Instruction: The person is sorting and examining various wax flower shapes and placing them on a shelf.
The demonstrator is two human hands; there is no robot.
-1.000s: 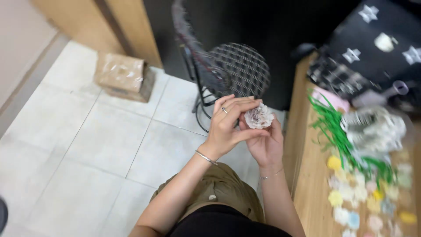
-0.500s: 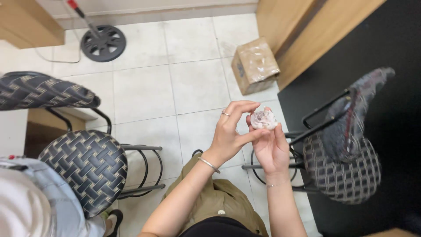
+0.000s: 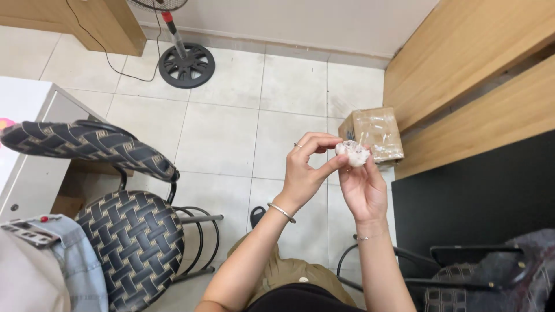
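Currently both hands pinch a small pale crumpled object (image 3: 352, 152) over the floor: left hand (image 3: 305, 170) fingertips on its left, right hand (image 3: 363, 188) cradling beneath, equally close.

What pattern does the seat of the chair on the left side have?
The chair seat has a woven basket-weave pattern, dark with pale strips; the head view shows it.

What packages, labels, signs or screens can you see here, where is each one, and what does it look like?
Cardboard box: on the tiled floor by the wooden panel, just behind the raised hands; squat, brown, wrapped in shiny clear tape.
No labels, signs or screens can be made out.
The left hand and right hand hold a small whitish crinkly object, no package.
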